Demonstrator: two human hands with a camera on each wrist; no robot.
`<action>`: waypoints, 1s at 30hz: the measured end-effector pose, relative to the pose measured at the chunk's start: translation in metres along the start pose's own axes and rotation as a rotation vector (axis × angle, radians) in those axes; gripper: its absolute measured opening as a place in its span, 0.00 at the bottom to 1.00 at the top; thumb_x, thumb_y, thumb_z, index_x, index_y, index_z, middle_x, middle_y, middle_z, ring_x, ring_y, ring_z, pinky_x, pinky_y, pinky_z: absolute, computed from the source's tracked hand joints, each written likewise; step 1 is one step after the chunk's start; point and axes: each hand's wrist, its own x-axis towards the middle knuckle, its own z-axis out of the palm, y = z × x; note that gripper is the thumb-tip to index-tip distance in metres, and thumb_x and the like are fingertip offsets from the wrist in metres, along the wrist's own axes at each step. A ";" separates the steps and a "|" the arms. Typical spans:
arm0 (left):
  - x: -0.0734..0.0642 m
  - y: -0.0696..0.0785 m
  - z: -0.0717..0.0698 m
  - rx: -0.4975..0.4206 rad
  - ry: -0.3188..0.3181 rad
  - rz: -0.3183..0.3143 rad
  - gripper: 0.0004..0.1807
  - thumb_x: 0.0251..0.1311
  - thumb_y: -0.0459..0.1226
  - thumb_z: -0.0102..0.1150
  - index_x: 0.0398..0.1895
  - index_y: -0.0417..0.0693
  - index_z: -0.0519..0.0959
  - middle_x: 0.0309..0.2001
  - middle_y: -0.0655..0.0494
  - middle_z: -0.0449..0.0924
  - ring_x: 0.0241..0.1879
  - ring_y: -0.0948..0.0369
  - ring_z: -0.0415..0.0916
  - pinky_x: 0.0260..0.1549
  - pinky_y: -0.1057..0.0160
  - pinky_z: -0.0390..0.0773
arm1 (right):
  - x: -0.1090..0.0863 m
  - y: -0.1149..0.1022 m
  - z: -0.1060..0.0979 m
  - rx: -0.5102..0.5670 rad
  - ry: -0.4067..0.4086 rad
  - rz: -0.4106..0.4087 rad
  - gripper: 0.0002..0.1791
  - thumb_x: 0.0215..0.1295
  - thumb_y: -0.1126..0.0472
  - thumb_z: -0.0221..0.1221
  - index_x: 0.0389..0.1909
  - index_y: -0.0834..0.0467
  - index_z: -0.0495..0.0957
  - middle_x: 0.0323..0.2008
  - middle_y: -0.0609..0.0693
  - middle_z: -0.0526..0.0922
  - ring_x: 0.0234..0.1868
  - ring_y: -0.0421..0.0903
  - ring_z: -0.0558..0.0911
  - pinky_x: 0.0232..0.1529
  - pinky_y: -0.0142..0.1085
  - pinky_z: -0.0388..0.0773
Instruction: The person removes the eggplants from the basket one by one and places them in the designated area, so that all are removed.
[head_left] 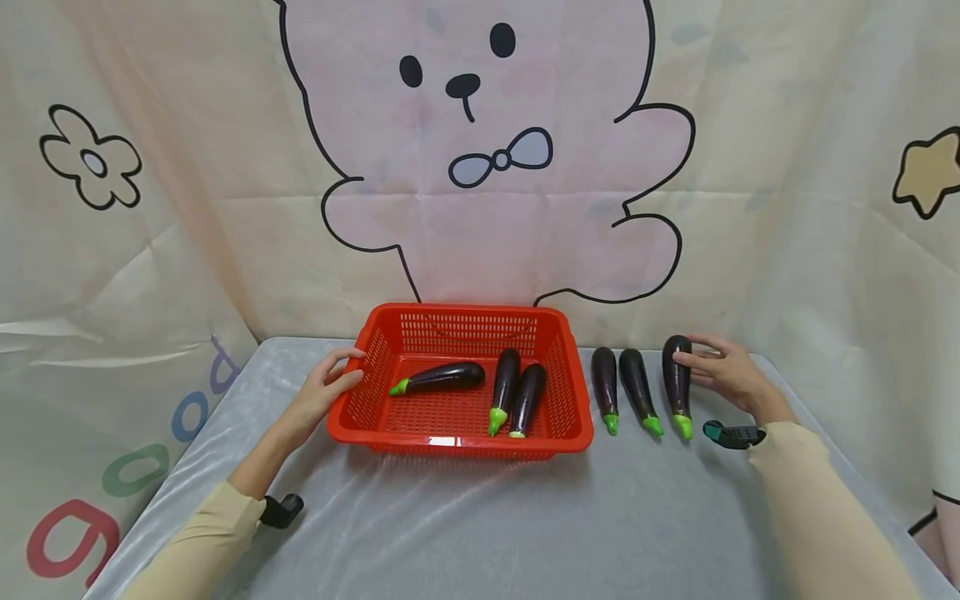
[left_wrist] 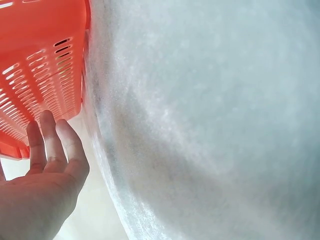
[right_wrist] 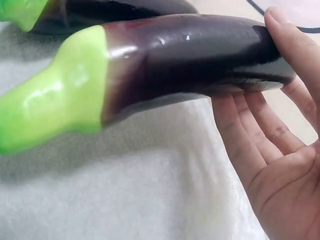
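Note:
My right hand (head_left: 731, 375) holds a dark purple eggplant (head_left: 677, 379) by its thick end, between thumb and fingers. In the right wrist view that eggplant (right_wrist: 185, 57) has its bright green stem end toward the camera, and the fingers (right_wrist: 260, 122) are beneath it. On the left, my left hand (head_left: 322, 392) rests against the outer left side of a red plastic basket (head_left: 459, 442), fingers extended. The left wrist view has these fingertips right at the slotted basket wall (left_wrist: 55, 65). Inside the basket lie three eggplants, one sideways (head_left: 442, 377) and two lengthwise (head_left: 528, 398).
Between the basket and my right hand, two more eggplants lie on the grey cloth-covered table (head_left: 480, 533), one near the basket (head_left: 604, 383) and one beside it (head_left: 637, 387). A printed curtain (head_left: 480, 233) with a bear hangs close behind the basket.

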 end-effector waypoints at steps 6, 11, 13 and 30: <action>0.001 0.001 0.001 -0.001 -0.002 -0.001 0.25 0.75 0.41 0.54 0.69 0.42 0.64 0.66 0.31 0.67 0.53 0.42 0.75 0.44 0.56 0.83 | 0.002 0.004 0.001 -0.044 -0.025 0.062 0.45 0.73 0.56 0.62 0.78 0.67 0.47 0.57 0.54 0.73 0.48 0.35 0.82 0.50 0.32 0.79; 0.002 0.002 0.002 -0.003 -0.004 -0.008 0.25 0.75 0.41 0.55 0.69 0.42 0.64 0.66 0.31 0.66 0.52 0.42 0.76 0.43 0.56 0.83 | 0.004 0.013 0.001 -0.052 -0.023 0.071 0.45 0.72 0.55 0.63 0.78 0.68 0.48 0.52 0.47 0.76 0.47 0.34 0.81 0.49 0.31 0.78; 0.002 0.002 0.002 -0.001 -0.003 -0.009 0.25 0.75 0.41 0.55 0.69 0.42 0.64 0.66 0.31 0.66 0.52 0.42 0.76 0.43 0.56 0.83 | 0.005 0.018 0.000 -0.052 -0.020 0.068 0.45 0.72 0.56 0.64 0.77 0.69 0.49 0.51 0.46 0.77 0.47 0.34 0.81 0.48 0.31 0.78; -0.001 0.002 0.001 0.002 0.003 -0.011 0.25 0.75 0.41 0.54 0.69 0.42 0.64 0.65 0.32 0.66 0.52 0.45 0.76 0.43 0.56 0.83 | 0.005 0.025 0.005 -0.233 0.013 0.010 0.41 0.69 0.52 0.67 0.74 0.68 0.61 0.60 0.67 0.75 0.46 0.34 0.82 0.47 0.35 0.81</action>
